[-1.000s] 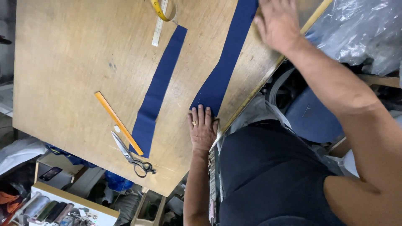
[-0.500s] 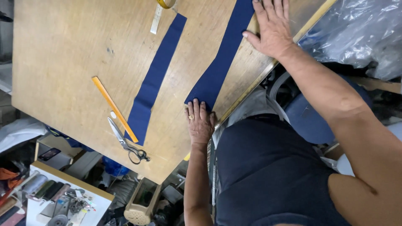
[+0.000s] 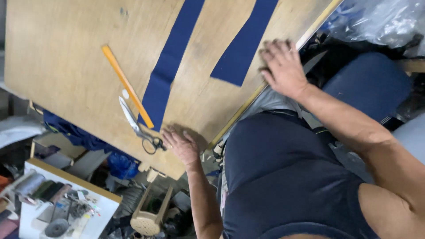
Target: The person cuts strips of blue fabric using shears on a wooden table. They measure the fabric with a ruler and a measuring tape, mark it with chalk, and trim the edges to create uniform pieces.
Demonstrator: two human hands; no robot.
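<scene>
The big wooden table (image 3: 79, 57) carries two long dark blue cloth strips. The right cloth strip (image 3: 245, 42) has slid away from the left hand; half a second ago that hand lay on its end. The left cloth strip (image 3: 170, 73) reaches toward the near edge. The right hand (image 3: 283, 66) now lies flat and open at the table's right edge, just beside the right strip, holding nothing. The left hand (image 3: 181, 145) rests open on bare wood near the near edge, beside the scissors (image 3: 139, 128) and the orange ruler (image 3: 126, 84).
</scene>
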